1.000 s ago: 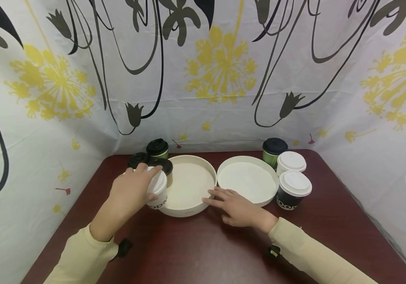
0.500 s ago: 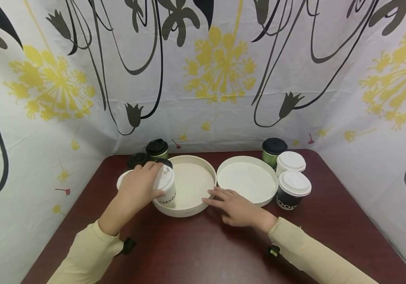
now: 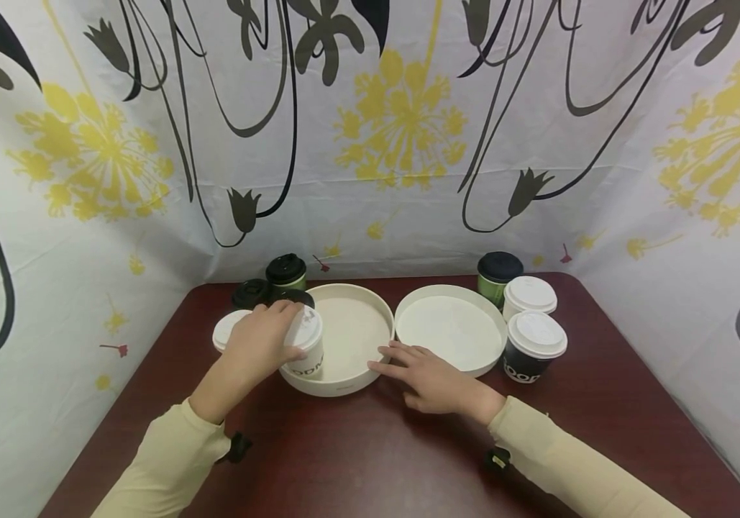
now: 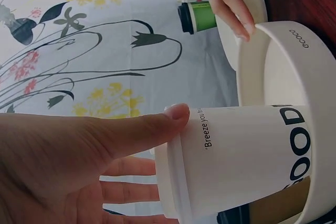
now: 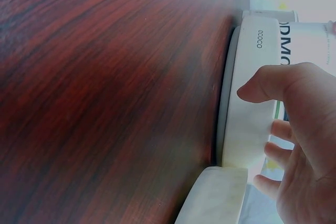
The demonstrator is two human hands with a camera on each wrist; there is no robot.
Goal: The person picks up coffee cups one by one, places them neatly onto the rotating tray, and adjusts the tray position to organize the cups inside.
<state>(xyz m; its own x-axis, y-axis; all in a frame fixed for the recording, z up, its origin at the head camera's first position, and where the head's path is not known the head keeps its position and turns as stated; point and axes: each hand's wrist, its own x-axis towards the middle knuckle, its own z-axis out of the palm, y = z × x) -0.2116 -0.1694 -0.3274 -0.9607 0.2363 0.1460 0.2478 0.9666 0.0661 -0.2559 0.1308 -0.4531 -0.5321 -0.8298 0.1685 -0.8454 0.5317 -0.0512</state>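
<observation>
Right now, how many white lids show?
4: one lid on the cup in the left hand, another left of that hand, two right of the trays. More may be hidden.

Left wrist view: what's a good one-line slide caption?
Left hand grips a lidded white cup near its top, the base hidden behind a round cream tray's wall.

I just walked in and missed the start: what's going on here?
A person's left hand grips a white cup near its lid, its base inside the left tray. Their right hand is at that tray's rim, fingers extended. A white-lidded black cup stands beside the right tray.
</observation>
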